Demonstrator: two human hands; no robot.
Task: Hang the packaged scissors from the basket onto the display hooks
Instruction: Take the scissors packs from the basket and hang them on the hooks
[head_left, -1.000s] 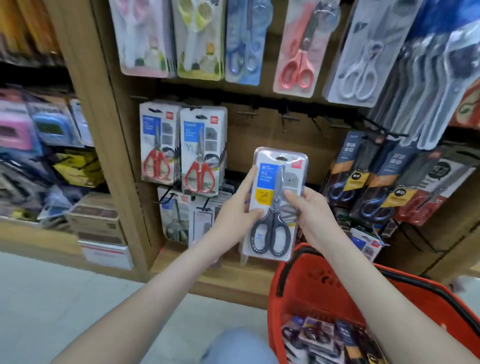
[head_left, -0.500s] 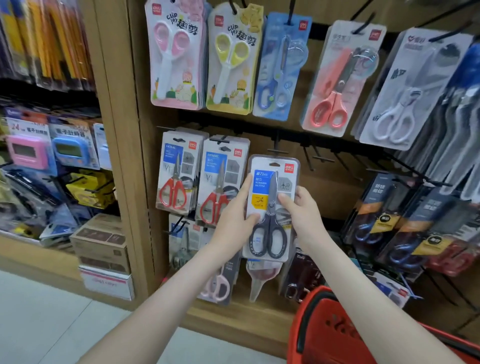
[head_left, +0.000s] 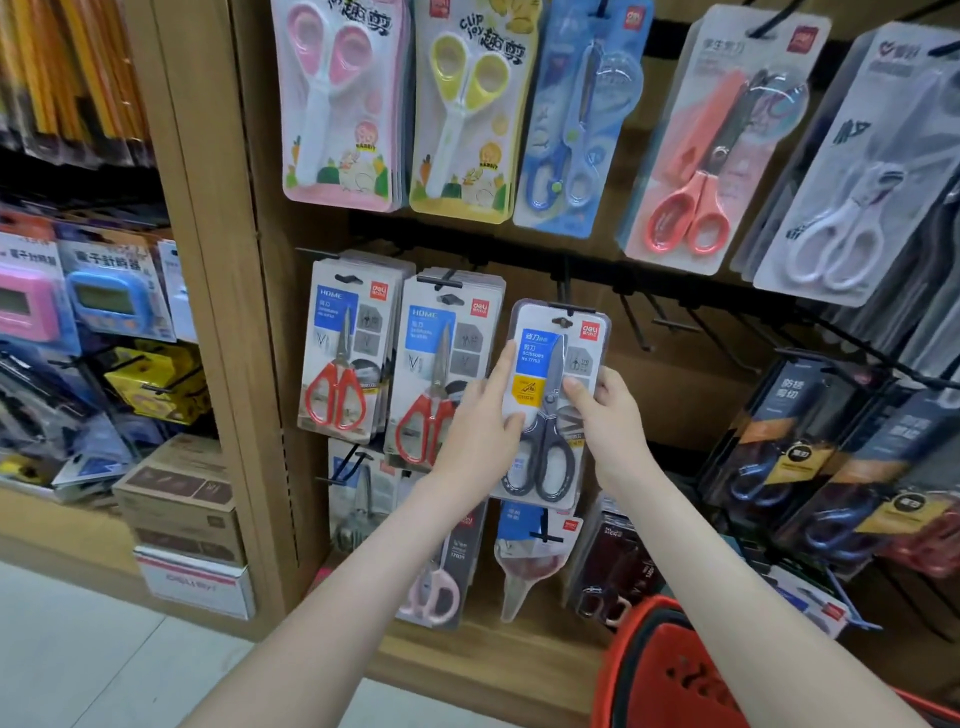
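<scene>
Higher now than a second ago, the packaged scissors (head_left: 549, 364) are up at the middle row, hang hole just under a black hook (head_left: 570, 307), beside the red-handled packs (head_left: 441, 358); whether it is threaded I cannot tell. My left grip (head_left: 478, 436) pinches the pack's left edge, thumb across the front; my right grip (head_left: 610, 421) pinches the right edge likewise. The red basket (head_left: 670, 675) sits low at my right.

pink timer (head_left: 21, 306) beside blue timer (head_left: 101, 301); cardboard boxes (head_left: 179, 499) below
</scene>
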